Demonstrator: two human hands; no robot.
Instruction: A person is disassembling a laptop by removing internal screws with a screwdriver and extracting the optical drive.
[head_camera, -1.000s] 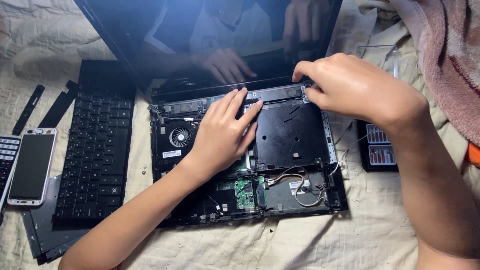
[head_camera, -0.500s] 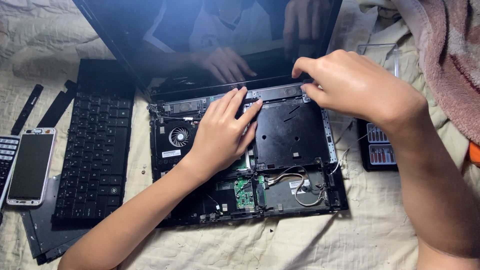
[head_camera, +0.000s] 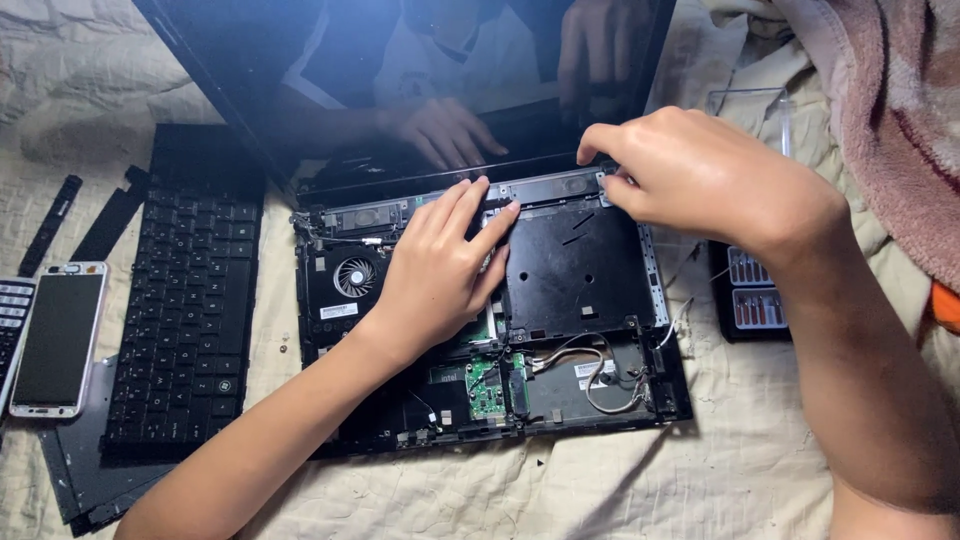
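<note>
A dark, glossy laptop screen (head_camera: 400, 90) is seen tilted up behind the opened chassis, with hands and a pale shirt mirrored in it. A smartphone (head_camera: 58, 340) with a black screen and white frame is laid flat at the far left, beside a detached keyboard. Small white rectangular labels are seen below the cooling fan (head_camera: 340, 311) and among the wires at lower right (head_camera: 588, 369).
</note>
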